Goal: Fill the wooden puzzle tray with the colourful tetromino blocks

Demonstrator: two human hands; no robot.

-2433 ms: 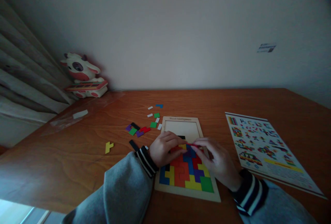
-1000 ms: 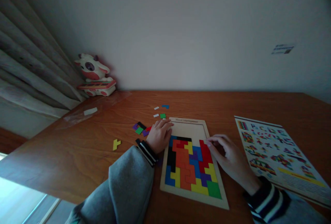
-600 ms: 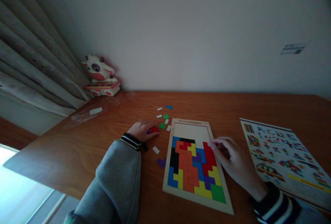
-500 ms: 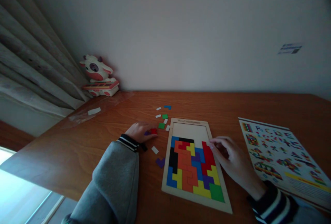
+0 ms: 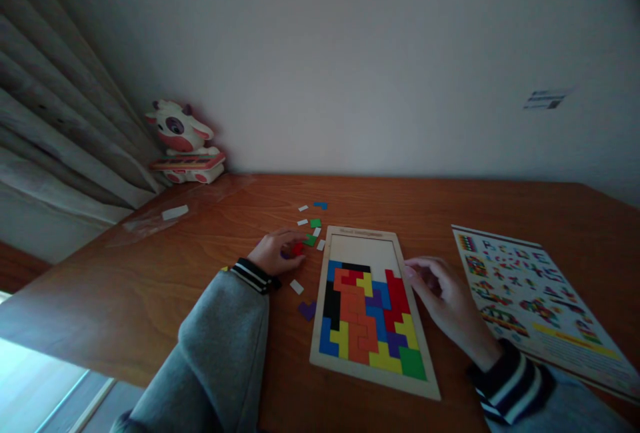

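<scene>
My left hand reaches over loose pieces left of the board, thumb and fingers apart around a red puzzle piece. Partly under that hand lies a purple piece. At the right rim of the wooden puzzle board, my right hand has its thumb and index fingertips brought together on the frame. Coloured block pieces fill the lower part of the board, among them a tall red piece and a green square. The board's upper part is bare wood.
Green pieces, a blue piece, a purple piece and several white slips lie left of the board. A printed picture sheet is at the right. A cow-shaped toy keyboard stands back left.
My left hand has spread its fingers further around the red piece, which sits slightly nearer the green one. The right hand's fingertips sit slightly higher along the board's rim. The whole view has shifted a little.
</scene>
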